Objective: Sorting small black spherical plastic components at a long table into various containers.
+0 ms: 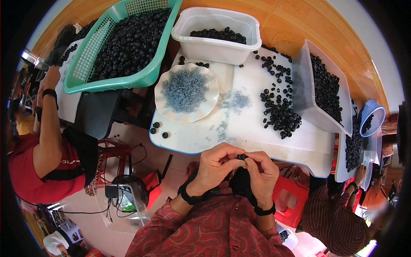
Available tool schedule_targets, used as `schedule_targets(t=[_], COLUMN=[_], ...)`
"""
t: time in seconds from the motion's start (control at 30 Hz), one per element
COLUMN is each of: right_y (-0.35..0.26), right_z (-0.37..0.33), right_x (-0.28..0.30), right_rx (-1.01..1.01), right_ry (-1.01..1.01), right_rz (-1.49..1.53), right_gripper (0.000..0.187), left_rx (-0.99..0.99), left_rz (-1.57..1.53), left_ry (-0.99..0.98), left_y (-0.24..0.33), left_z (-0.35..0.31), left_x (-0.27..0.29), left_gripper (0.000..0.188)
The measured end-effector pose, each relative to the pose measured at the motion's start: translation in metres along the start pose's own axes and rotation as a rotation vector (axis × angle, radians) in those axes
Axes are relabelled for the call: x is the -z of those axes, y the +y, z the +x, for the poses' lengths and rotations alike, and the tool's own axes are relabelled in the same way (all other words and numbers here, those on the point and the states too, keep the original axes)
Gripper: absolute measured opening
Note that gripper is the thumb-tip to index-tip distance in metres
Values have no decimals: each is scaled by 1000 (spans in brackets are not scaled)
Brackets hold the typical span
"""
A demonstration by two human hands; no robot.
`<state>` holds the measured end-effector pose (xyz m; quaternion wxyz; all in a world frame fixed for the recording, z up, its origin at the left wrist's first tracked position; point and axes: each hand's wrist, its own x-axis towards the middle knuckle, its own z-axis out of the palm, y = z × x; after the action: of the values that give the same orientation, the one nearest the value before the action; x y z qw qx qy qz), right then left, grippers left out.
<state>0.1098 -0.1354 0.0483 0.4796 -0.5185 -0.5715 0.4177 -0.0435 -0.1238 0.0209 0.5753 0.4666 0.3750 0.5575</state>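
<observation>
Just in front of the table's near edge, my left hand (215, 163) and my right hand (262, 171) meet, fingertips closed around one small black ring-shaped part (242, 156). A hole shows in its top. Whether a second small piece is pinched with it, I cannot tell. Beyond my hands, tiny bluish-grey coils that look like springs (184, 90) are heaped on a white scalloped plate (165, 109). More loose coils (241, 100) lie right of the plate. A pile of similar black parts (282, 122) spreads over the table's right half.
Behind the plate stands a white tub (214, 53) with black parts. A green basket (70, 85) full of them is at left, a translucent bin (314, 113) at right. Three black parts (165, 135) sit near the table's left corner. Co-workers sit on both sides.
</observation>
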Motion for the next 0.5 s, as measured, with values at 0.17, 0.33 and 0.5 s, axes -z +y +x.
schedule_targets(t=[0.17, 0.33, 0.5], right_y=[0, -2, 0], right_z=[0, -2, 0], right_x=[-3, -5, -3], right_rx=[48, 48, 88], right_ry=[18, 17, -2], right_rz=[-64, -80, -95], right_gripper=[9, 9, 11], left_rx=[117, 164, 216], left_rz=[-1, -101, -202], left_ry=[-38, -51, -56], left_y=[3, 4, 2], left_z=[-1, 1, 1], left_x=[6, 8, 8], left_gripper=[22, 21, 21])
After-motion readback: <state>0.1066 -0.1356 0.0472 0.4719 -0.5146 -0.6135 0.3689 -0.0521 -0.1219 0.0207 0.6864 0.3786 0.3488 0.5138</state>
